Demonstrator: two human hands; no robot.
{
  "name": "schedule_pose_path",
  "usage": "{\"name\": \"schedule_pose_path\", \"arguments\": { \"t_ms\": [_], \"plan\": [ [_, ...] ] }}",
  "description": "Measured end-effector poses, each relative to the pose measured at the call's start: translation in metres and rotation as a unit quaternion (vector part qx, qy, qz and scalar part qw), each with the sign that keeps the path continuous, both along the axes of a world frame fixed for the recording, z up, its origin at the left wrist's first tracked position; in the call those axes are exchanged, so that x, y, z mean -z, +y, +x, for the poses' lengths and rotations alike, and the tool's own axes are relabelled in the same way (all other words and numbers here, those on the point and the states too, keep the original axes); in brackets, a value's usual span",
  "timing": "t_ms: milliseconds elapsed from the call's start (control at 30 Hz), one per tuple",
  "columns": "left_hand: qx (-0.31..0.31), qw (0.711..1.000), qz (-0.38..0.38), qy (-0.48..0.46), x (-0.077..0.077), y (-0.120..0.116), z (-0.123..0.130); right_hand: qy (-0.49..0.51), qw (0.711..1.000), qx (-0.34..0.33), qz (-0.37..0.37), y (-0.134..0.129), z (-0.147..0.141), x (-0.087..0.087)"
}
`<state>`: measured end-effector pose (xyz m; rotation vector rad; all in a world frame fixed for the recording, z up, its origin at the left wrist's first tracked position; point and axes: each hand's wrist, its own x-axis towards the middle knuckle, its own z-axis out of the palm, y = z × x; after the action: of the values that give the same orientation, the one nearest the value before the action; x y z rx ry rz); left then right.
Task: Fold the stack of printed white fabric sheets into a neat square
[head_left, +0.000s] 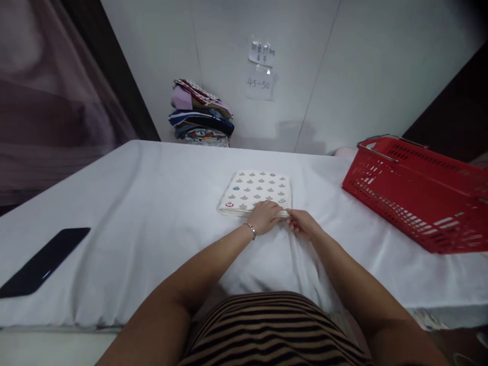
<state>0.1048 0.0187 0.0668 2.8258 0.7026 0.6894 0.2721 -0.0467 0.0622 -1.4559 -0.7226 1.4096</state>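
Note:
A folded cream cloth printed with small grey, blue, red and green figures lies flat near the middle of the white-covered table. My left hand, with a bracelet at the wrist, rests on the front edge of the cloth near its right corner, its fingers curled over that edge. Beside it, my right hand pinches the front right corner of the folded layers between thumb and fingers.
A red plastic basket with metal handles stands at the right. On the left of the white table cover lies a dark flat object. Behind the table, a stack of folded clothes stands against the wall, near paper notes.

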Motion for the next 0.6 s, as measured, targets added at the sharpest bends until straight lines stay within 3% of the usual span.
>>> {"name": "schedule_pose_path", "arguments": {
  "t_ms": [267,433,500,600],
  "plan": [
    [-0.092,0.996,0.013,0.005,0.007,0.028,-0.052,-0.027,0.999,-0.013,-0.027,0.017,0.006,-0.027],
    [-0.115,0.993,0.023,0.009,0.007,0.030,-0.065,-0.038,0.993,-0.029,0.107,0.028,0.003,-0.042],
    [-0.125,0.992,0.030,0.016,0.008,0.029,-0.067,-0.044,0.996,-0.020,0.071,0.027,0.004,-0.033],
    [-0.120,0.991,0.040,0.039,0.010,0.027,-0.068,-0.050,0.997,-0.016,-0.057,0.019,0.008,-0.012]
  ]
}}
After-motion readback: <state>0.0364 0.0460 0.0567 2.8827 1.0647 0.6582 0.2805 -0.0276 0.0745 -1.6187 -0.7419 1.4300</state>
